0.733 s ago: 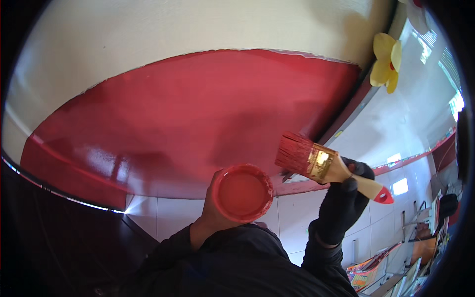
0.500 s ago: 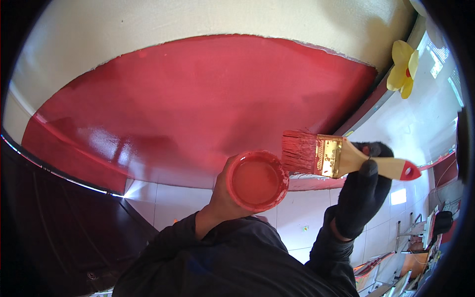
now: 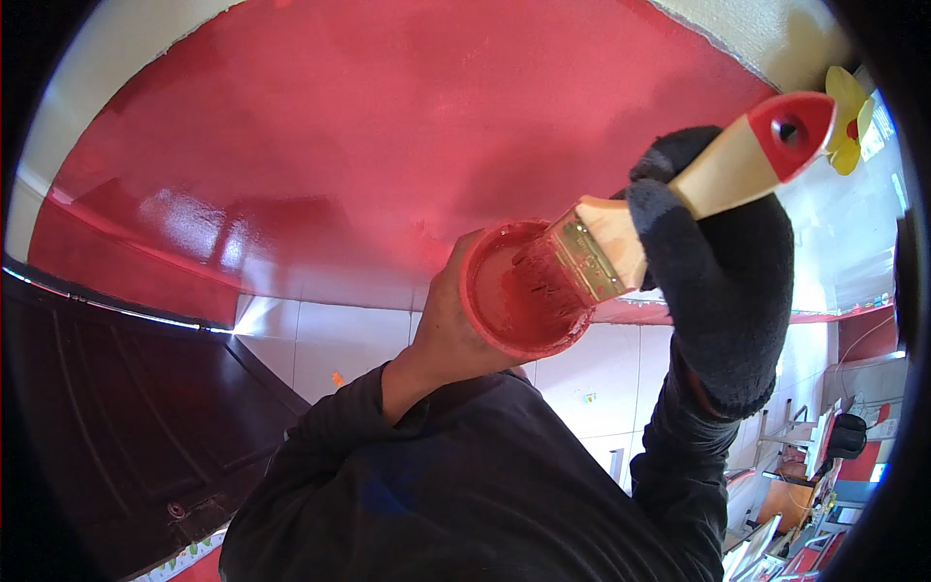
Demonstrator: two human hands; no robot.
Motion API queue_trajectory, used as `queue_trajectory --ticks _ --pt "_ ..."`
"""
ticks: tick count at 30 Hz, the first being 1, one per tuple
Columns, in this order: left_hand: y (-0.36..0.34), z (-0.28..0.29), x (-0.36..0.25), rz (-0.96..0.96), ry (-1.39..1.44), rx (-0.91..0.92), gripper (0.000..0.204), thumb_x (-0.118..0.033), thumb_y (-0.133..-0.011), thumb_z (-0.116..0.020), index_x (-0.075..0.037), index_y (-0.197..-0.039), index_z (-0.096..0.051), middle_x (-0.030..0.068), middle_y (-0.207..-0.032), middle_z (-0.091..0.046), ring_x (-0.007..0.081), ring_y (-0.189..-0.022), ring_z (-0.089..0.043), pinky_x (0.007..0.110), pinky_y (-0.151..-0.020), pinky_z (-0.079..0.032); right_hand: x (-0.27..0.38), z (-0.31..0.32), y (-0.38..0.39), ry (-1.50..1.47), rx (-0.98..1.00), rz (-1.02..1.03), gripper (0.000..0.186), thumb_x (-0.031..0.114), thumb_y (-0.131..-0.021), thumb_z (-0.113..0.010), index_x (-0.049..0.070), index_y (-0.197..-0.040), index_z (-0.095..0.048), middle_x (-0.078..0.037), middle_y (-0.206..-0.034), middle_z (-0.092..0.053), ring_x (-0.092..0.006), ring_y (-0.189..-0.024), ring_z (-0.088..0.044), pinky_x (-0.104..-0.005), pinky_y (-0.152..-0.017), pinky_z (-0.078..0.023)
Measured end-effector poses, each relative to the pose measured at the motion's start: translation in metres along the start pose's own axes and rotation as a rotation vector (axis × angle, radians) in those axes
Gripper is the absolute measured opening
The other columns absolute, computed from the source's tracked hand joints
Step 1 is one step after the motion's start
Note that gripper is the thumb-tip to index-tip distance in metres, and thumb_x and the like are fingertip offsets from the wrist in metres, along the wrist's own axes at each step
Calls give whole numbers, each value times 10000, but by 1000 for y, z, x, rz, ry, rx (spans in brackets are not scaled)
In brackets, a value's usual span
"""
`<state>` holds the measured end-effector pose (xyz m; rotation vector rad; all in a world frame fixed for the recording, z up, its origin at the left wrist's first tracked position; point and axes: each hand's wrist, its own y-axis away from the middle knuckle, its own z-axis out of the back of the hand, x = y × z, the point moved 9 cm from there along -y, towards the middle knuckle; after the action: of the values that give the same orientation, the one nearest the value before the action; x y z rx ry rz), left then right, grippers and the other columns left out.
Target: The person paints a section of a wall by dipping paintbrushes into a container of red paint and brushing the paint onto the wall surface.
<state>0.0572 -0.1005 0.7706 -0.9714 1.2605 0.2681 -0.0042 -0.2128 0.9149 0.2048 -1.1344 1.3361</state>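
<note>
A: From the head view, state the condition of the hands.

B: The hands are apart. The bare left hand (image 3: 441,325) is clasped around the side of a red paint tub (image 3: 524,351). The gloved right hand (image 3: 727,281) is clamped on a paintbrush (image 3: 613,235), thumb and fingers pinching the pale handle.

A: Location of tub and brush?

B: The tub is just right of the left hand, its mouth facing the camera. The brush slants from the right hand down toward the left hand, its red-tipped handle end beyond the glove. The bristles (image 3: 555,288) reach inside the tub's mouth; how deep they sit in the paint (image 3: 502,291) cannot be told.

A: Surroundings?

B: A red wall (image 3: 388,145) stands beyond both hands. A dark door (image 3: 136,407) lies well to the left of the left hand; a yellow flower (image 3: 847,116) shows beyond the right hand, on its right.

A: Your judgement on handling the dip?

B: The left hand should keep the tub level and firmly gripped, since the brush can push it over. Wetting only the lower bristles, with the metal ferrule (image 3: 592,262) kept out of the paint, looks advisable. Pressing each face lightly against the inner rim would shed excess; a heavy load could drip onto the sleeve.
</note>
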Motion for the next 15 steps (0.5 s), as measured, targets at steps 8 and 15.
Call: queue_trajectory --ticks 8,15 --pt "0 -4 3 11 -81 80 993 -156 -435 -874 -54 -1245 -310 112 -1197 -437 216 -1084 -477 354 -891 -428 -4 -11 -1 81 62 -20 199 106 -782 -607 -7 -932 -542 -104 -790 -603 -170 -648 -617 -245 -548 -501" --pt "-2 -2 -2 -13 -34 24 872 -177 -473 -854 -26 -1190 -380 117 -1140 -487 219 -1038 -511 325 -858 -431 -4 -14 1 174 50 -19 147 92 -774 -604 -1 -879 -560 -98 -772 -611 -172 -672 -620 -263 -610 -497"
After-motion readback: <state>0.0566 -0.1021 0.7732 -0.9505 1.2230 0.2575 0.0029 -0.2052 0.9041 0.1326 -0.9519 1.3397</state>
